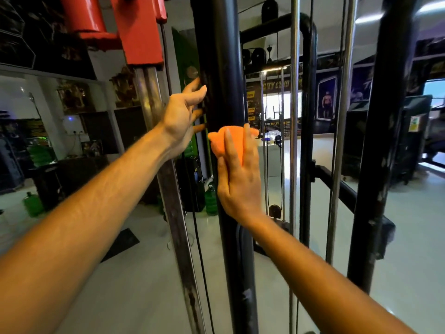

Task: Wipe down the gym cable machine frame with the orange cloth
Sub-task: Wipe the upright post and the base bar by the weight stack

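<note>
We are in a gym with a pale shiny floor [301,165], posters on dark walls, and green water bottles [211,201] on the floor at the left. Our right hand [237,174] presses the orange cloth [226,141] flat against the black upright post [221,68] of the frame, with straight fingers lying over the cloth, so this grip is flat and not closed around it. Our left hand [183,112] has a loose, spread grip and touches the left side of the same post, holding nothing. We think the cloth may slip from under the flat palm on the round post. A black cable [199,261] and a steel bar [178,225] stand just beside, so sideways room is narrow; upward and downward the post is free.
</note>
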The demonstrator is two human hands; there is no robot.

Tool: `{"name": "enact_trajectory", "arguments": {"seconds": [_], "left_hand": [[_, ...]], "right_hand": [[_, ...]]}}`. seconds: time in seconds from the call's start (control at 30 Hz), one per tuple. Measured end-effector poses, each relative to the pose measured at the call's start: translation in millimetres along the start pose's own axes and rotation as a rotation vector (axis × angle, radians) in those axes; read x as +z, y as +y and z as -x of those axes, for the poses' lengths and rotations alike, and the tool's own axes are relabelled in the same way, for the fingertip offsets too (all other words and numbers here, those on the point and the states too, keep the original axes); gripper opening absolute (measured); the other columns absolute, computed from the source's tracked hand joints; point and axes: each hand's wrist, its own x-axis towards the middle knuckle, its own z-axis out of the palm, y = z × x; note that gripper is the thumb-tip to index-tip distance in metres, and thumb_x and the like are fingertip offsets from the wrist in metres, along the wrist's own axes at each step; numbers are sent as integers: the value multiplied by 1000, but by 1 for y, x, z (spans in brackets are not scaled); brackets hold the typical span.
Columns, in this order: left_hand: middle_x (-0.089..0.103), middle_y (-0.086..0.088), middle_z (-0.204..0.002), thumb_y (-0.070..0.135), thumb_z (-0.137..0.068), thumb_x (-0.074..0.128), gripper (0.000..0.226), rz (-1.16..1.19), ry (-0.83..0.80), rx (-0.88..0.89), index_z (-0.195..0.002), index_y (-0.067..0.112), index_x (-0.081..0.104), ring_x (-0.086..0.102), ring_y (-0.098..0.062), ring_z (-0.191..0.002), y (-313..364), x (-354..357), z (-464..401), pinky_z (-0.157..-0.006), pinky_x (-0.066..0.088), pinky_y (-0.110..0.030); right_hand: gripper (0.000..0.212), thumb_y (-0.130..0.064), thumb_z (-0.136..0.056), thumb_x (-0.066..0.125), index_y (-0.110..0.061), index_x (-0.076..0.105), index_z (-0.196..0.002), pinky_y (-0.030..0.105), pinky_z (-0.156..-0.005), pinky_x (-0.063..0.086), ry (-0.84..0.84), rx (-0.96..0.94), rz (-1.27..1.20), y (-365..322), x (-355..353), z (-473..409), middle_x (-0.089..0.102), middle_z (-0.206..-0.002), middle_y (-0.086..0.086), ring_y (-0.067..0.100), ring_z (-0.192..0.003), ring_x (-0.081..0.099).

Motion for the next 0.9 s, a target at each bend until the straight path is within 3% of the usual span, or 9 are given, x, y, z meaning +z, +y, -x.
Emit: {"name": "enact_trajectory", "arguments": {"seconds": [0.13, 0.27, 0.4, 0.5, 0.6, 0.77, 0.83, 0.9], "left_hand": [[61, 15, -151, 40, -104, 49, 57, 21, -18, -38, -161, 42, 42, 56, -19, -139, -27, 3, 14, -115, 42, -51], [58, 13, -155, 49, -96, 53, 66, 14, -25, -60, -161, 42, 41, 56, -20, -141, -41, 7, 21, -115, 41, -53], [49, 1, -164, 56, -98, 53, 71, 28, 14, -68, -164, 41, 35, 52, -28, -145, -47, 7, 17, -118, 42, -54], [51, 9, -160, 60, -100, 53, 68, -14, 26, -69, -164, 43, 35, 52, -24, -143, -53, 12, 25, -112, 46, -48], [57, 9, -153, 54, -103, 61, 65, -37, 50, -111, -162, 42, 37, 57, -19, -138, -60, 17, 29, -111, 50, -47], [64, 6, -138, 49, -109, 55, 50, -70, 90, -163, -154, 27, 48, 65, -15, -123, -59, 27, 30, -83, 53, -28], [62, 6, -143, 53, -107, 56, 52, -65, 96, -173, -152, 27, 50, 63, -16, -129, -62, 27, 33, -85, 52, -28], [63, 6, -147, 58, -104, 58, 56, -55, 90, -201, -151, 28, 54, 57, -18, -138, -67, 26, 38, -96, 52, -31]], "right_hand": [[70, -28, -115, 55, -35, 16, -172, 61, -123, 42, -47, -7, -21, 25, 3, 60, -6, -183, 0, 28, -169, 3], [63, -32, -116, 50, -32, 22, -173, 58, -109, 55, -27, 12, -91, 5, -5, -3, -5, -183, -1, 31, -168, 8], [63, -36, -117, 48, -32, 21, -173, 61, -113, 52, 18, 5, -44, -2, 0, -15, -7, -183, -3, 30, -169, 5], [68, -29, -115, 55, -31, 19, -172, 68, -122, 39, -28, 29, 16, 16, 13, 61, -8, -183, 2, 32, -169, -2], [68, -29, -113, 56, -31, 20, -171, 71, -121, 37, -105, 47, 21, 34, 16, 111, -9, -183, 5, 38, -168, -3], [66, -32, -115, 52, -33, 20, -172, 66, -114, 48, -37, 25, -57, 17, 5, 38, -14, -182, -2, 34, -169, 0], [64, -35, -116, 50, -31, 22, -173, 66, -115, 48, -34, 40, -63, 13, 6, 27, -13, -182, -2, 33, -169, -1], [64, -35, -116, 49, -29, 20, -173, 68, -119, 43, -55, 49, -44, 19, 7, 53, -11, -183, 2, 34, -169, -2]]}}
